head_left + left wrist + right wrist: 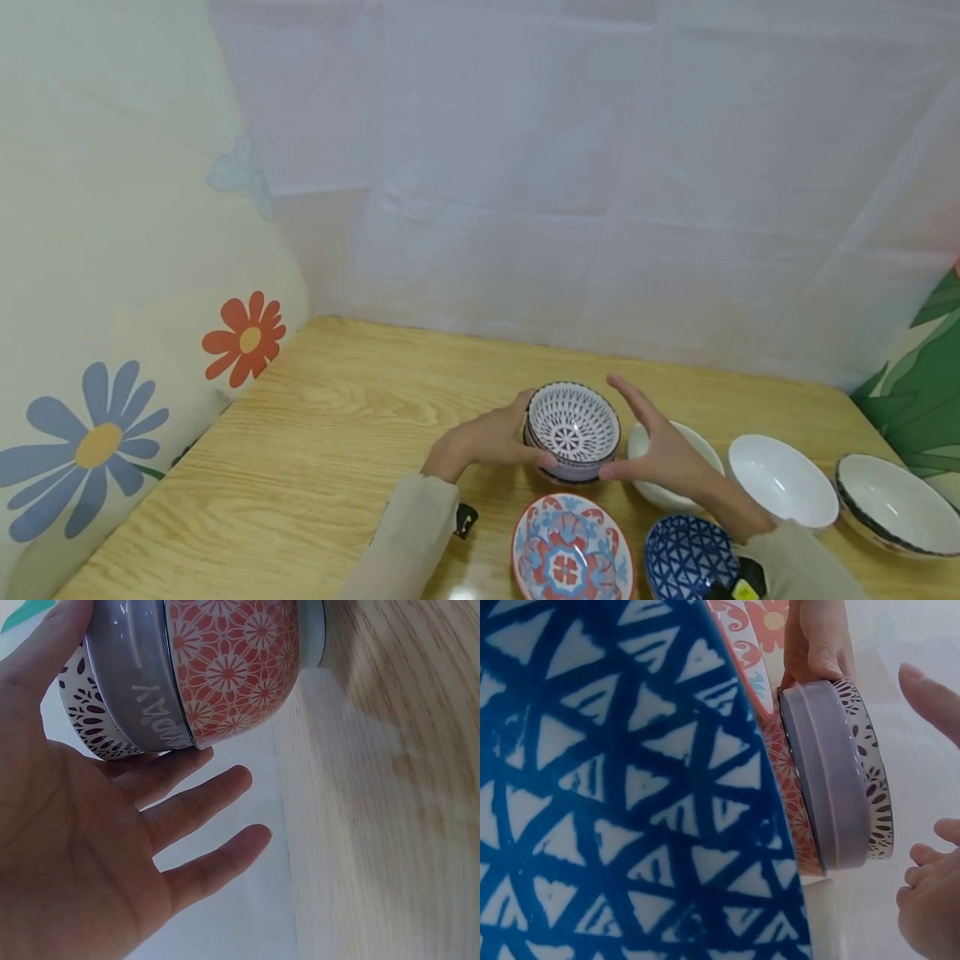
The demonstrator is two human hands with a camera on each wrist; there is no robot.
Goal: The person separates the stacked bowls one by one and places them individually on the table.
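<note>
A stack of bowls stands on the wooden table between my hands. Its top bowl [572, 421] is white with a dark pattern, nested in a plain grey bowl [139, 671]; below them sits a red bowl [232, 667] with white flowers. My left hand [491, 435] touches the stack's left side, thumb at the front and fingers toward the back. Its outer fingers are extended and spread in the left wrist view. On the other side my right hand [667, 454] has thumb and fingers spread wide, apart from the stack in the right wrist view.
Nearest me are a red-and-blue floral bowl [573, 550] and a blue bowl [686, 554] with white triangles. A cream bowl [701, 446] stands behind my right hand. Farther right are a white bowl [783, 479] and a dark-rimmed bowl [900, 504]. White cloth [510, 208] hangs behind the table.
</note>
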